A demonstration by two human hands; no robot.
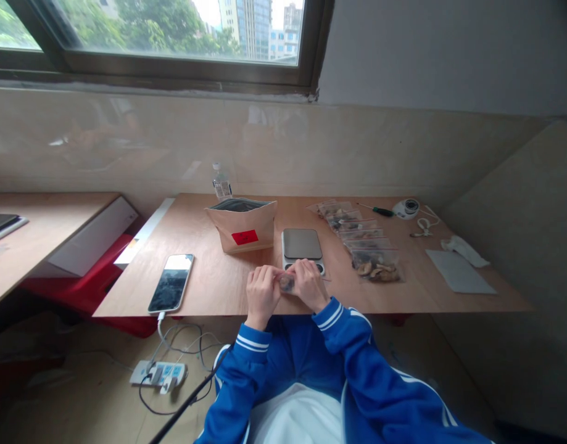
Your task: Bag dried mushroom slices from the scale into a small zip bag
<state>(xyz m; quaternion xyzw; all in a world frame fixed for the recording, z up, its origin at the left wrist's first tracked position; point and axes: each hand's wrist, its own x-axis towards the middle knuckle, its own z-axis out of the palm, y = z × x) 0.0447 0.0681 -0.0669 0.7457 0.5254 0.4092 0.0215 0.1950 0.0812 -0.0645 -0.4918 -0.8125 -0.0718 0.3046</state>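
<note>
Between my two hands, at the table's front edge, is a small clear zip bag with something dark inside. My left hand is closed on the bag's upper left side. On its upper right side my right hand pinches it, fingers curled. Just behind my hands lies a small digital scale with a bare metal plate, its front partly covered by my right hand. A brown kraft pouch with a red label stands open at the scale's left. Filled zip bags lie overlapped in a row to the right.
A phone with a charging cable lies at the left. A water bottle stands behind the pouch. Farther right are a screwdriver, a white dome camera and a white paper sheet. A power strip sits on the floor.
</note>
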